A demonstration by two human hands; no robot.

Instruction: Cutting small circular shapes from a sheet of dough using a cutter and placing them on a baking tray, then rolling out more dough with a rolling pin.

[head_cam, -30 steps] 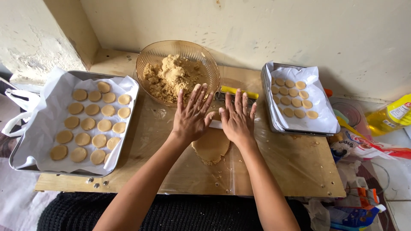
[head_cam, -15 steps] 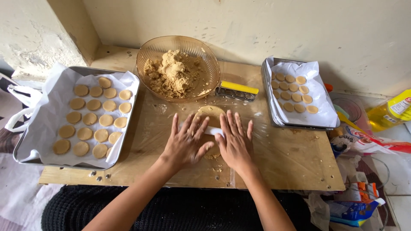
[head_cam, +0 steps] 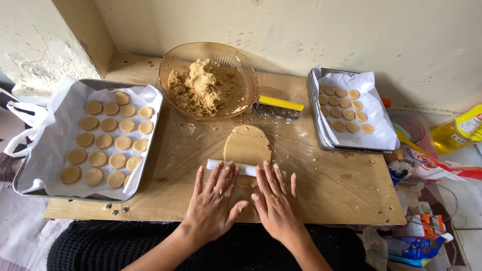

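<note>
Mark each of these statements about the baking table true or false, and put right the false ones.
1. Both hands, left hand and right hand, lie flat on a white roller. True.
2. The flat dough lies in the glass bowl. False: it lies on the board, in front of the bowl.
3. The left tray holds more cookies than the right tray. True.
4. The bowl is empty. False: it holds crumbly dough.
</note>
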